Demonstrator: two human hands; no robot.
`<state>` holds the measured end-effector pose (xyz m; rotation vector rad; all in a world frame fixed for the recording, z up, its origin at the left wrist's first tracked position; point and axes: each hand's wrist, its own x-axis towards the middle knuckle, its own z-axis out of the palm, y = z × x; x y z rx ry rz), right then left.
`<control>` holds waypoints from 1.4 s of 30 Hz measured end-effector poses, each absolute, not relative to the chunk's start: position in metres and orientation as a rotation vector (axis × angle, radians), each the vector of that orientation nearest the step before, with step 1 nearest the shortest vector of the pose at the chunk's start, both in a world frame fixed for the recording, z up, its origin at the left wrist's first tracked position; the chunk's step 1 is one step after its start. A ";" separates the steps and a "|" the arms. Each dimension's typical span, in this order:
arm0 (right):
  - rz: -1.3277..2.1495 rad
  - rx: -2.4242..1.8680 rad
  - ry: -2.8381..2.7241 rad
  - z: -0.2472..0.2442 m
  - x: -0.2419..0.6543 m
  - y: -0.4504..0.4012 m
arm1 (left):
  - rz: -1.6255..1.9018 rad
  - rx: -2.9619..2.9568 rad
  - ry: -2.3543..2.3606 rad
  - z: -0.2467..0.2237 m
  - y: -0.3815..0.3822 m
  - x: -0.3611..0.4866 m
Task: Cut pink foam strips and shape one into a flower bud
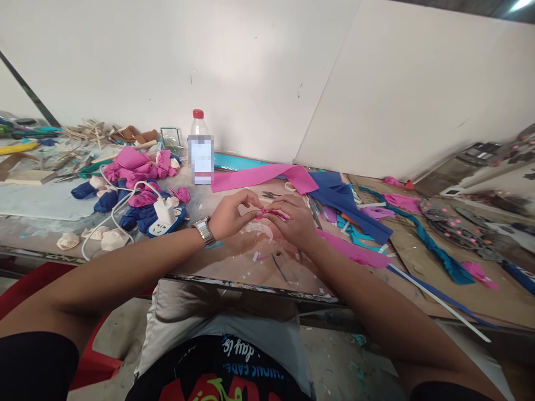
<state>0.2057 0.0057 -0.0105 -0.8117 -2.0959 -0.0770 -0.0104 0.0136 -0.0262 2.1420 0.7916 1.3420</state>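
Both hands meet over the middle of the worktable. Between their fingertips is a small twisted piece of pink fabric. My left hand, with a metal watch on the wrist, pinches its left end between thumb and finger. My right hand closes on the right end, partly covering it. Just behind the fingers lies a pair of small scissors or snips. A long pink strip stretches across the table farther back, and another pink strip lies beside my right forearm.
A red-capped bottle stands near the wall. At left are bunched pink and blue fabric pieces and a power strip with a white cable. Blue strips lie to the right. The table's front edge runs before my lap.
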 end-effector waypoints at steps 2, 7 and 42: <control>-0.061 -0.824 -2.105 -0.010 0.206 0.006 | 1.340 2.098 0.784 -0.027 0.014 -0.011; -0.062 -0.836 -2.095 -0.010 0.206 0.006 | 1.293 2.065 0.733 -0.029 0.015 -0.011; 0.008 -0.860 -2.170 -0.005 0.206 0.000 | 1.277 1.824 0.621 -0.031 0.019 -0.006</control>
